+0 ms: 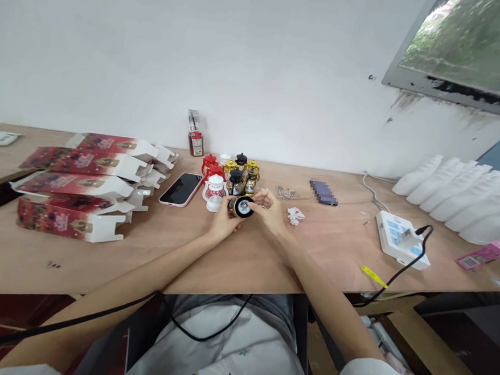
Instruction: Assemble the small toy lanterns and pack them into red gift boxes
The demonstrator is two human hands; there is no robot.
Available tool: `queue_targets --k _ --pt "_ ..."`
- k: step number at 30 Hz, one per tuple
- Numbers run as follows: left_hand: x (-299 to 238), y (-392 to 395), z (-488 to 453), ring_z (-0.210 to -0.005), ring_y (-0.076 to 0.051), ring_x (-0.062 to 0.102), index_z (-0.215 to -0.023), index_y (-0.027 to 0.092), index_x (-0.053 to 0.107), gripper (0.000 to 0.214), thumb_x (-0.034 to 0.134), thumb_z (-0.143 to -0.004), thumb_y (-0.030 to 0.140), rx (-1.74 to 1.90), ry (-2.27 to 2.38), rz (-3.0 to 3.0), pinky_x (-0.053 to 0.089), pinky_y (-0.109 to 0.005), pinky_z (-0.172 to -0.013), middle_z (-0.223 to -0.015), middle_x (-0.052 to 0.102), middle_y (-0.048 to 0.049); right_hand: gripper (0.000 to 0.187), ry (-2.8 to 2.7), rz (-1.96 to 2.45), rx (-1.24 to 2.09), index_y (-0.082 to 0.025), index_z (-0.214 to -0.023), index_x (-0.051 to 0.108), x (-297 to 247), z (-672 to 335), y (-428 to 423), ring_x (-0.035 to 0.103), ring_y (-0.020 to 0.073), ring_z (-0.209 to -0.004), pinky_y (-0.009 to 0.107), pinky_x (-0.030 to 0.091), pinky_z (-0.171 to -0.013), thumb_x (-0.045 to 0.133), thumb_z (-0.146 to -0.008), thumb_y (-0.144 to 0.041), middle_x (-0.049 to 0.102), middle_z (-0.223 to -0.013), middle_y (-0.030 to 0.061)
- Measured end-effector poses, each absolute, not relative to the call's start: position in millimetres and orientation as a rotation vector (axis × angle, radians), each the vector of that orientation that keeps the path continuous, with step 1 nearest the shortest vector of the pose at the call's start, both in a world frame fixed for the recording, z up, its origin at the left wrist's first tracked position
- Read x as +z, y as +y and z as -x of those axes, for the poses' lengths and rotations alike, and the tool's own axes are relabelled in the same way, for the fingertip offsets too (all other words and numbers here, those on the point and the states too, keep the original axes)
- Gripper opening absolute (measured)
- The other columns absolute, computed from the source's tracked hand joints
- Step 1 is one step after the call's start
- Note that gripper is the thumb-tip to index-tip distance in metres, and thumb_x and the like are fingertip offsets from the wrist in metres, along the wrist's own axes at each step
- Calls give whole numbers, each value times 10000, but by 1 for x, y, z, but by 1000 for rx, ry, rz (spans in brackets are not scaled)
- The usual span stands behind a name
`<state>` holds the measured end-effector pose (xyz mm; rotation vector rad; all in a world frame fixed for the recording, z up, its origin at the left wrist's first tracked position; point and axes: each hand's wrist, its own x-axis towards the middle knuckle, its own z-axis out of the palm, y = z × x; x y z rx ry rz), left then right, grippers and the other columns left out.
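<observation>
Both my hands meet over the middle of the wooden table (236,261). My left hand (224,221) and my right hand (269,210) are closed on a small black and gold lantern (240,206) lying on its side, its round base turned toward me. Just behind it stands a cluster of small toy lanterns (234,175) in red, gold, black and white. A white lantern (214,193) stands closest to my left hand.
A phone in a pink case (181,189) lies left of the lanterns. Red and white cartons (81,184) are stacked at the left. At the right are a white power strip (400,239) with a black cable, white bags (463,194), small metal parts (286,192) and white bits (295,216).
</observation>
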<state>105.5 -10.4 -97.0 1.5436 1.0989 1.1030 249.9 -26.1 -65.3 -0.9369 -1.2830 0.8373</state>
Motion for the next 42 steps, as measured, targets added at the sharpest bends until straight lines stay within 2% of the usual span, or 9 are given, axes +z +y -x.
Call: queue_targets --k 13,23,27,29,32,35,38,42 --pt "-100 -10 -103 -437 -86 537 -1154 197 346 607 662 -636 196 1101 1121 -1640 425 -177 -381 -714 559 41 294 -1312 946 935 -200 -775 590 -65 -250 -27 550 142 -739 288 445 -715 739 -539 -292 610 -770 -11" --pt "-99 -12 -104 -452 -110 549 -1202 189 336 623 650 -666 243 1079 1145 -1685 439 -203 -406 -685 550 39 246 -1203 959 986 -195 -760 623 -65 -244 -29 554 141 -743 293 446 -741 709 -532 -225 634 -791 -13" --pt "-91 -14 -101 -471 -135 574 -1244 178 326 594 597 -724 272 981 1195 -1830 464 -240 -478 -652 563 39 247 -1158 948 1007 -189 -756 614 -65 -246 -29 559 145 -763 293 444 -747 706 -530 -225 632 -800 -8" --pt "-83 -16 -97 -531 -158 608 -1245 175 352 546 563 -752 280 891 1246 -1999 485 -271 -564 -677 602 18 249 -1147 938 1013 -188 -756 615 -64 -248 -29 560 144 -769 288 444 -741 714 -533 -238 632 -802 -9" --pt "-69 -20 -92 -761 -237 658 -1197 178 441 484 563 -757 337 745 1409 -2324 484 -324 -699 -816 659 -54 261 -1209 919 1019 -193 -760 624 -60 -253 -29 561 138 -763 279 447 -742 740 -535 -258 636 -800 -13" --pt "-57 -23 -90 -872 -305 645 -1139 198 505 510 580 -732 496 570 1664 -2495 471 -354 -730 -889 669 -98 227 -1301 872 1042 -196 -806 634 -56 -263 -26 584 153 -787 302 462 -778 689 -639 -340 648 -821 9" --pt "-53 -26 -91 -847 -325 644 -1110 207 528 581 540 -712 631 482 1792 -2535 465 -367 -716 -867 673 -113 228 -1395 1043 811 -184 -863 626 -55 -278 -21 596 190 -846 358 470 -819 526 -789 -375 658 -892 64" --pt "-54 -28 -93 -855 -316 642 -1127 210 517 618 521 -709 665 485 1794 -2539 460 -360 -721 -892 677 -113 235 -1572 1615 14 -119 -969 631 -65 -296 -18 485 306 -1129 467 378 -952 502 -779 -166 588 -1144 197"
